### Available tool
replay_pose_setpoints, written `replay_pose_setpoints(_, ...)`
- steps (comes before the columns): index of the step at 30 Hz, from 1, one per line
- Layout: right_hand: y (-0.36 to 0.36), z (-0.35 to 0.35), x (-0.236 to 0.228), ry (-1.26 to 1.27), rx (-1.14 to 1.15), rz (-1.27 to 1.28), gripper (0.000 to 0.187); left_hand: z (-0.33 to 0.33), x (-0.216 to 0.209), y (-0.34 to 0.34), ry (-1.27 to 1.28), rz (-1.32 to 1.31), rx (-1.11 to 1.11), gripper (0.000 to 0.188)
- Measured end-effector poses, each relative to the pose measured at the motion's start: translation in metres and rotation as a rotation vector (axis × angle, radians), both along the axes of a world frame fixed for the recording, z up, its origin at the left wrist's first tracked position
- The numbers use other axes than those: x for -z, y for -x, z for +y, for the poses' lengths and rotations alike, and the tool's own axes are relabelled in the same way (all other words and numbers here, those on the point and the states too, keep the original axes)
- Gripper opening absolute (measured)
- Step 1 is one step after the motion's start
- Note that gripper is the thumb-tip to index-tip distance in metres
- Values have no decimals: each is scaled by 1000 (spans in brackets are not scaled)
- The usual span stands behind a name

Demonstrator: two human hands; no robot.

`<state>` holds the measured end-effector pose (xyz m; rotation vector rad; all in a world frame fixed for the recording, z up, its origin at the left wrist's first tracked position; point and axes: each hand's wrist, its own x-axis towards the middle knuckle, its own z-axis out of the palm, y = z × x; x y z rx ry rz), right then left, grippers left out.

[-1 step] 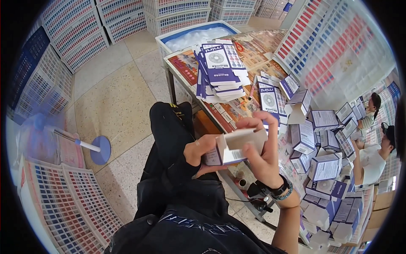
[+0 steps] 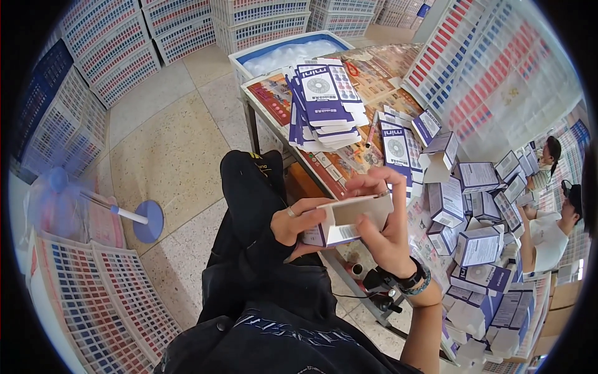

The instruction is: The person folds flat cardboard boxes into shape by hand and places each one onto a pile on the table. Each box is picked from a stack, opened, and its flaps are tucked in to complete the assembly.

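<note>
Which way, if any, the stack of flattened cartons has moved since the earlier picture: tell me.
No: against the patterned table, the stack of flattened cartons sits in the same place, with no visible shift.

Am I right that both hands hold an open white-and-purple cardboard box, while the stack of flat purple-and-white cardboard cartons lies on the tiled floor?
Not quite: the head view shows the stack of flat cartons on the patterned table; the left hand and right hand do hold the open box.
</note>
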<state>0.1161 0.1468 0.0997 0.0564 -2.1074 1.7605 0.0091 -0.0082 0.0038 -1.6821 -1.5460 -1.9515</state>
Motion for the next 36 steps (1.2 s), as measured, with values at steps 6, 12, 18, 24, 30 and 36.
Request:
replay_pose_setpoints(6, 11, 8, -8, 783, -340, -28, 60, -5, 0, 16, -43, 199, -10, 68)
replay_pose_setpoints(12, 10, 12, 0, 96, -276, -67, 36, -9, -4, 9, -7, 108, -19, 71)
replay_pose_setpoints(18, 8, 23, -17, -725, -200, 292, 48, -7, 1, 7, -41, -21, 53, 74)
replay_pose_setpoints(24, 17, 18, -3, -704, -214, 274, 57, -14, -3, 0, -106, -185, 126, 75)
replay_pose_setpoints(30, 16, 19, -9, -502, -258, 214, 60, -5, 7, 5, -83, -184, 146, 82)
replay_pose_setpoints(36, -12, 39, -34, -1019, 173, 386, 55, -6, -1, 7, -129, -280, 221, 99)
